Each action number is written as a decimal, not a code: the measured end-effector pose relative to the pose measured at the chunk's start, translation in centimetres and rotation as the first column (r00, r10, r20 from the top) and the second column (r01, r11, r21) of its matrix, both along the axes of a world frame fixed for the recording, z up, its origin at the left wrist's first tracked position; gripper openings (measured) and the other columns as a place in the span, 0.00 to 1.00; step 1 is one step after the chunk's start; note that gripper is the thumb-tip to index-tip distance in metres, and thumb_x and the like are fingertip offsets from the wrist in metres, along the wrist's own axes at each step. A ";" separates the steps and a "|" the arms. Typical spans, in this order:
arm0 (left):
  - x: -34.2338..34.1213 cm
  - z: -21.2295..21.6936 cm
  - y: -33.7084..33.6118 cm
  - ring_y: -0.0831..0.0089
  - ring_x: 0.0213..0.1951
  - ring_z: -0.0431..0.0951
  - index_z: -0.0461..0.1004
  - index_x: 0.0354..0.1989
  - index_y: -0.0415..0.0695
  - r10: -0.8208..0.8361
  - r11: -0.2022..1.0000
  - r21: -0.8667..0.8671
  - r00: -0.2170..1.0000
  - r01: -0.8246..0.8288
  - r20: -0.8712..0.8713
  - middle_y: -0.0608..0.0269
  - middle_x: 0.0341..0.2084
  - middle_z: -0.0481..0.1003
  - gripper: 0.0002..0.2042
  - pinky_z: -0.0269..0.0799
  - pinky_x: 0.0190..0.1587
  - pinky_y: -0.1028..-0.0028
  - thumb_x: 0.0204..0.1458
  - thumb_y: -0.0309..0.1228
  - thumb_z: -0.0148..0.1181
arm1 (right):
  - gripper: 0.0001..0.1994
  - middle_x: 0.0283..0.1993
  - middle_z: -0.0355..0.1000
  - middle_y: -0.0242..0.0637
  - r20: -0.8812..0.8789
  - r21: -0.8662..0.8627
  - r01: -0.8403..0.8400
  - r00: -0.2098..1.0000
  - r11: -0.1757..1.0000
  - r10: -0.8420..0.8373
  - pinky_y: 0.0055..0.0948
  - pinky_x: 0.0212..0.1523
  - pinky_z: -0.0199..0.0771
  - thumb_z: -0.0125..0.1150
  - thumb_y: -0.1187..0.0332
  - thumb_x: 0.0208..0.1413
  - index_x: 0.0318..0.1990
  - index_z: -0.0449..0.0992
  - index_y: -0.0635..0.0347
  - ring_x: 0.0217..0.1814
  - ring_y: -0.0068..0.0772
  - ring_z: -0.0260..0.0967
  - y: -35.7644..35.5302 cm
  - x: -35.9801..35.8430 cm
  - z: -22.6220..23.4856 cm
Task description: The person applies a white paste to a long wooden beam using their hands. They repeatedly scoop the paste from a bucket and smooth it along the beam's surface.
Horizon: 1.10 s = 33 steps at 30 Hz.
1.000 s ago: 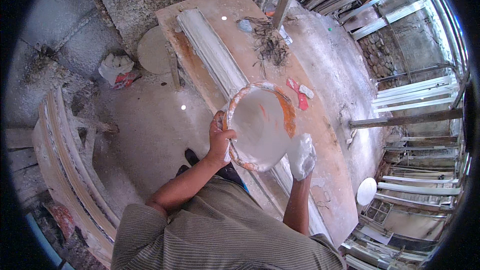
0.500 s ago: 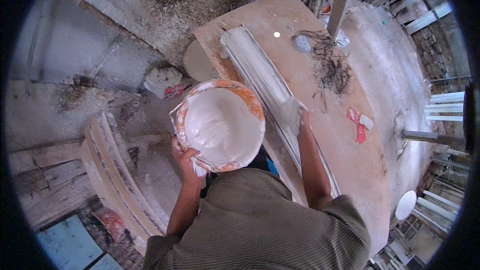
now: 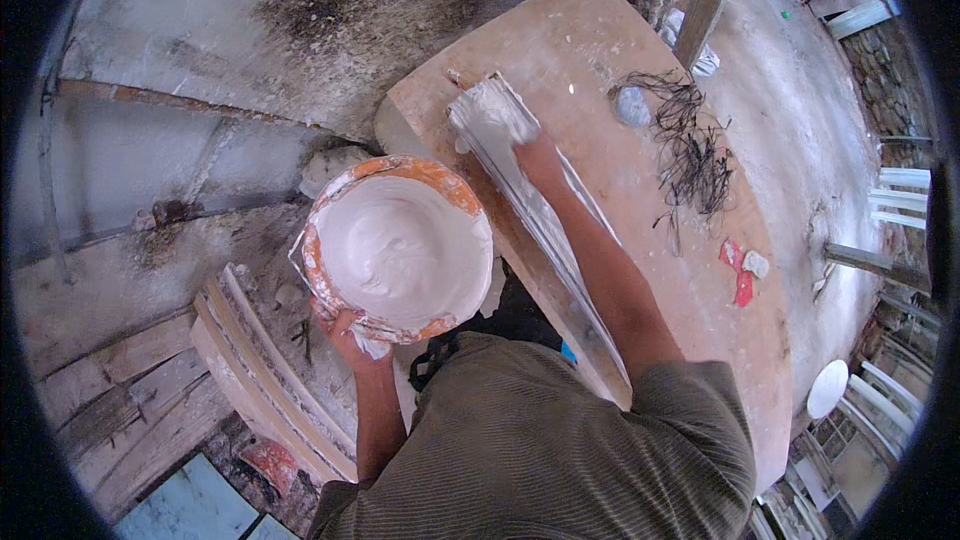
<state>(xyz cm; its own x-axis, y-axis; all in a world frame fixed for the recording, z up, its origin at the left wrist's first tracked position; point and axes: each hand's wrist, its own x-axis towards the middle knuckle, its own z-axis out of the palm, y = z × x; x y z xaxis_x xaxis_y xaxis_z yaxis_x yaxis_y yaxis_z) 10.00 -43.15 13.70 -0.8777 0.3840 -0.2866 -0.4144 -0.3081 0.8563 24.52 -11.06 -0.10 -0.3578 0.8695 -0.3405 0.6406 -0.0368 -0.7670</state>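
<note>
My left hand (image 3: 350, 335) is closed on the near-left side of an orange bucket (image 3: 318, 270), which is caked with white and tilted so its inside shows. Thick white plaster (image 3: 395, 245) lies inside it. To the right, a long narrow mould (image 3: 590, 290) with raised edges runs diagonally over the table, coated in wet white plaster. My right hand (image 3: 540, 162) is over the mould's far end, at a broad white patch (image 3: 495, 120). Its fingers are blurred and whitened there, so their pose does not show.
The brown tabletop (image 3: 700, 340) carries a tangle of dark strands (image 3: 695, 155), a grey lump (image 3: 632, 107) and a red scrap (image 3: 740, 275) beside a pale lump (image 3: 756, 264). A wooden post (image 3: 710, 5) rises at its far edge. Curved pale mouldings (image 3: 265, 380) lie at lower left.
My right hand has travelled away from me along the mould to its far end. The bucket, in my left hand, sits a little further left in view.
</note>
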 end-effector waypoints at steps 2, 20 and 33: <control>-0.8 0.1 2.1 0.61 0.49 0.69 0.60 0.53 0.43 -0.033 0.999 0.046 0.995 0.029 0.093 0.55 0.47 0.66 0.30 0.68 0.53 0.61 0.32 0.19 0.47 | 0.23 0.41 0.67 0.67 0.110 0.149 -0.020 0.994 0.989 0.004 0.47 0.49 0.65 0.56 0.59 0.51 0.44 0.66 0.74 0.47 0.63 0.65 -3.3 5.8 -4.0; -10.6 -0.9 9.1 0.62 0.46 0.68 0.60 0.52 0.42 -0.263 0.953 -0.110 0.951 0.283 0.163 0.56 0.44 0.65 0.31 0.68 0.51 0.67 0.30 0.17 0.48 | 0.14 0.31 0.74 0.45 -0.157 -0.075 0.490 0.854 0.868 -0.496 0.35 0.31 0.71 0.59 0.73 0.45 0.40 0.71 0.69 0.31 0.40 0.73 2.2 -9.0 -1.6; -12.5 0.4 14.6 0.70 0.45 0.67 0.61 0.44 0.41 -0.518 0.844 -0.089 0.846 0.529 0.124 0.61 0.41 0.65 0.24 0.63 0.52 0.71 0.32 0.14 0.47 | 0.12 0.39 0.73 0.41 0.122 0.295 -0.606 0.791 0.739 0.600 0.37 0.44 0.73 0.61 0.69 0.42 0.36 0.74 0.63 0.44 0.39 0.72 -5.0 -11.9 9.4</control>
